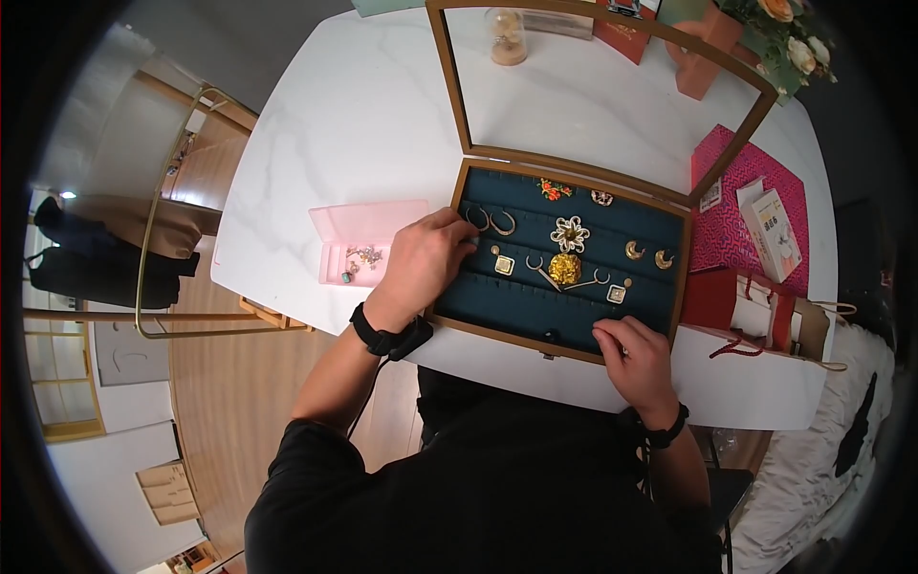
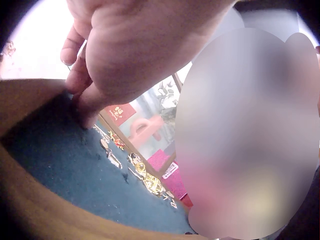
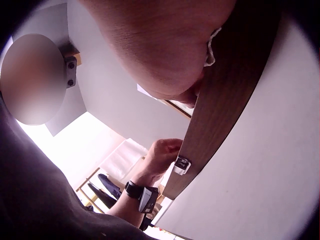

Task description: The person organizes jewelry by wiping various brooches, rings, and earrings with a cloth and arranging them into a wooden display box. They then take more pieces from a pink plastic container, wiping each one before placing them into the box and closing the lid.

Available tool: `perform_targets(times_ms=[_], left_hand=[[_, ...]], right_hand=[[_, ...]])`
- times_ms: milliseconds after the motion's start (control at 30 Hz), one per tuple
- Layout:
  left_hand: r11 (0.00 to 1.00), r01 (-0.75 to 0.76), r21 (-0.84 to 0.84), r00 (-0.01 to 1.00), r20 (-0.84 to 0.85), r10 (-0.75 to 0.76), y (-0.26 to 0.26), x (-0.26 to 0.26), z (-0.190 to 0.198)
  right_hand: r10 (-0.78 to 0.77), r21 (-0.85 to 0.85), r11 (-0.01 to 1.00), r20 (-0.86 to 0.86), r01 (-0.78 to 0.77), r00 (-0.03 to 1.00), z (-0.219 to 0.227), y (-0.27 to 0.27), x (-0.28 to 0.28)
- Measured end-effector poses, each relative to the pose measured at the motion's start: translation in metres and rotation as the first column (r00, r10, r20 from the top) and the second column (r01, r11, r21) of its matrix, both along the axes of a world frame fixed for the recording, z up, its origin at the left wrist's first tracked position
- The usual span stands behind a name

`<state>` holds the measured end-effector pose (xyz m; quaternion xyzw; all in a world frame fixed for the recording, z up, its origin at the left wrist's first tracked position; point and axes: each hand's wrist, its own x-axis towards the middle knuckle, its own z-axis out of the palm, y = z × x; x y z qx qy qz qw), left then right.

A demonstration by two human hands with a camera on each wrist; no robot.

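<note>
A shallow wooden jewelry box (image 1: 684,277) lined with dark teal cloth lies in front of me, its glass lid (image 1: 464,115) raised. My left hand (image 1: 424,263) reaches over its left side, fingertips pinching at the leftmost hoop earring (image 1: 476,209), which they partly cover. A matching hoop earring (image 1: 507,228) sits just right of it. My right hand (image 1: 639,364) rests at the front rim, thumb and fingers loosely bent, right of the metal clasp (image 3: 182,165). Between the hands lie a gold flower brooch (image 1: 564,271), a pale flower brooch (image 1: 570,234) and square drop earrings (image 1: 504,263).
An open pink case (image 1: 330,225) with small jewelry stands left of the box. To the right lie a magenta patterned bag (image 1: 722,244), a white carton (image 1: 770,230) and a red paper bag (image 1: 712,301). Behind the lid stand a glass dome (image 1: 507,38) and a pink vase (image 1: 698,67).
</note>
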<state>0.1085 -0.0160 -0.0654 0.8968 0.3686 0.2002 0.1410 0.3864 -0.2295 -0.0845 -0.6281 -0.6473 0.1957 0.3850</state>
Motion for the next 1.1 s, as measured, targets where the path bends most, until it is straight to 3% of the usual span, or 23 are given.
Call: perform_targets(times_ms=[500, 1100], left_hand=[[0.998, 0.06, -0.003, 0.998, 0.028, -0.059, 0.0041, -0.0024, 0.0013], [0.998, 0.006, -0.064, 1.0, -0.026, -0.008, -0.0021, 0.0005, 0.0061]], right_hand=[[0.0, 0.008, 1.0, 0.025, 0.0, 1.0, 0.0004, 0.0002, -0.0009], [-0.003, 0.023, 1.0, 0.031, 0.002, 1.0, -0.0004, 0.0007, -0.0006]])
